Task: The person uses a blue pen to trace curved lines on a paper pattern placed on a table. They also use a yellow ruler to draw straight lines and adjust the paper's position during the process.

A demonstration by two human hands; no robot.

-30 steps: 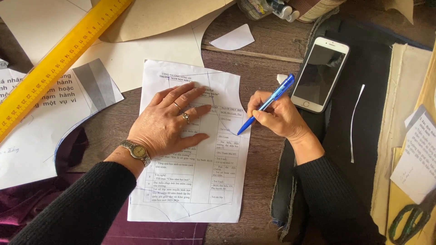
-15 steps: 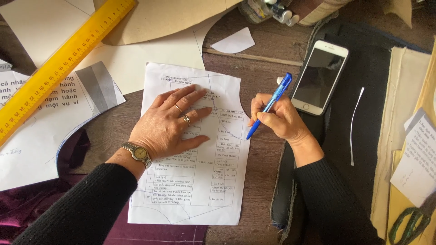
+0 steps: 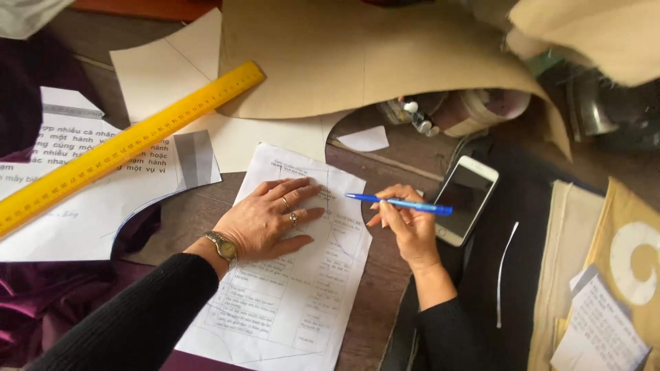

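desk (image 3: 385,302): dark wood, mostly covered; cream paper pattern pieces (image 3: 357,62) spread over its far edge, purple cloth at the near left corner.
ruler (image 3: 124,148): long yellow one, lying aslant across the left half of the desk, its high end toward the far middle.
printed sheet (image 3: 295,295): white form with a table of rows, lying at the near middle of the desk, long axis running from the near edge up and slightly right; its lower corner is cut in a curve.
phone (image 3: 467,199): white, screen dark, just right of the sheet on black cloth, tilted with its top to the far right.
left hand (image 3: 265,220): flat and open, fingers spread, pressing the upper part of the sheet down.
right hand (image 3: 405,223): closed round the pen, beside the sheet's right edge.
pen (image 3: 399,203): blue, long axis nearly level, tip pointing left over the sheet's upper right part, seemingly lifted off the paper.
step in hand: judged a pause in marking the form, sheet steadied.
next move calls for: tipping the pen down onto a row while the left hand pins the paper.
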